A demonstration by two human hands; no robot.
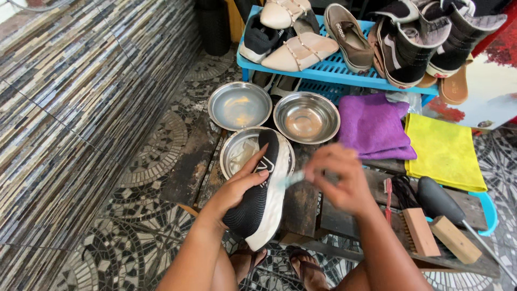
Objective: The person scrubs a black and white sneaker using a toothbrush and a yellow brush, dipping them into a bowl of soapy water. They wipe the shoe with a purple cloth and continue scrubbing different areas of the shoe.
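My left hand grips a black knit sneaker with a white sole, held on its side over a steel bowl on a dark wooden bench. My right hand, blurred by motion, pinches a small light-coloured brush whose tip touches the sneaker's white sole edge.
Two more steel bowls sit behind. A purple cloth and yellow cloth lie to the right, with wooden brushes, a red toothbrush and a black shoe tree. A blue rack holds several shoes. Tiled wall on the left.
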